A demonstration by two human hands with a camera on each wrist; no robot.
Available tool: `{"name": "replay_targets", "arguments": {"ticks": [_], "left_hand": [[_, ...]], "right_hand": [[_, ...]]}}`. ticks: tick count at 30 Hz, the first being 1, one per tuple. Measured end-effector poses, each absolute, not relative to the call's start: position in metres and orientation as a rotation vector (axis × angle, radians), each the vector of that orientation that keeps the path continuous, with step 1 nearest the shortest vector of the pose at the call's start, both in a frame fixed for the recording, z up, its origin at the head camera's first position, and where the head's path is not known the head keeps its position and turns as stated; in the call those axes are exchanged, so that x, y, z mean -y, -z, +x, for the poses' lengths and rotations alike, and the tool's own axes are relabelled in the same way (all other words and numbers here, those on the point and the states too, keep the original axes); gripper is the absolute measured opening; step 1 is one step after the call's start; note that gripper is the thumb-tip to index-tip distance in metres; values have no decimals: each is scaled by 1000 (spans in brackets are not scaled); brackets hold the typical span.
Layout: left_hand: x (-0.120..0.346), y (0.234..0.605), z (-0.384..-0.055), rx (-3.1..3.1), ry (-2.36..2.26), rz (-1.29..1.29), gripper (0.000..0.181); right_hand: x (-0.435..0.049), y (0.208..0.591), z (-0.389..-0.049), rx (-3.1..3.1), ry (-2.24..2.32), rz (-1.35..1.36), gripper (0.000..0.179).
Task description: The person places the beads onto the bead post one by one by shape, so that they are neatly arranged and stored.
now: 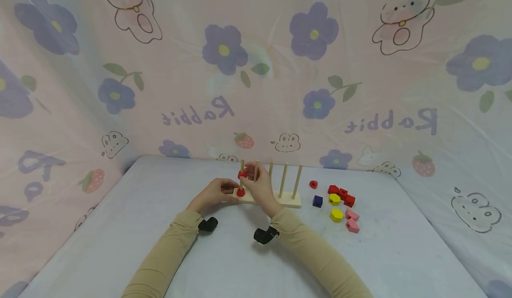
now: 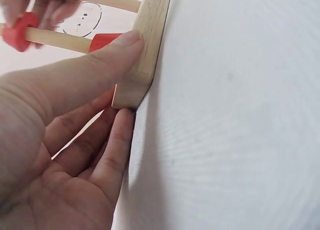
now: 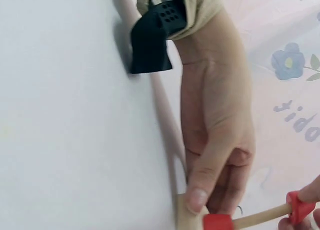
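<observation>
Here, the left hand grips one end of the wooden base while the right hand pinches a red bead around the leftmost peg.
Head view: the right hand hides the base's middle; the pinched bead sits above a lower red bead. Left-wrist view: the left thumb, unclear from above, presses the base's side; the right hand is cut off. Right-wrist view: only right fingertips enter, lower right.
</observation>
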State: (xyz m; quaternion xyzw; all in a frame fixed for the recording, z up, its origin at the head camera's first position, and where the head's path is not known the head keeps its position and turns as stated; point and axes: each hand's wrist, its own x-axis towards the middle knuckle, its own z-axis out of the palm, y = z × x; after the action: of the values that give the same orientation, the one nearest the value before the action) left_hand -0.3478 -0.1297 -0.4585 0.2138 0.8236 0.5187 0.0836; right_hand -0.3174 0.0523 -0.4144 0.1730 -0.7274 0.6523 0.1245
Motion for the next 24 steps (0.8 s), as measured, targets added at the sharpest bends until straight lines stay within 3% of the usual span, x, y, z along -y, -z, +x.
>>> {"name": "replay_targets", "arguments": {"ticks": [13, 24], "left_hand": [[129, 457, -345, -2488, -1529, 661, 50], [129, 458, -347, -2483, -1524, 661, 51]], "right_hand": [[-50, 446, -320, 2240, -1887, 360, 34], [-59, 426, -295, 2263, -1939, 467, 38]]}}
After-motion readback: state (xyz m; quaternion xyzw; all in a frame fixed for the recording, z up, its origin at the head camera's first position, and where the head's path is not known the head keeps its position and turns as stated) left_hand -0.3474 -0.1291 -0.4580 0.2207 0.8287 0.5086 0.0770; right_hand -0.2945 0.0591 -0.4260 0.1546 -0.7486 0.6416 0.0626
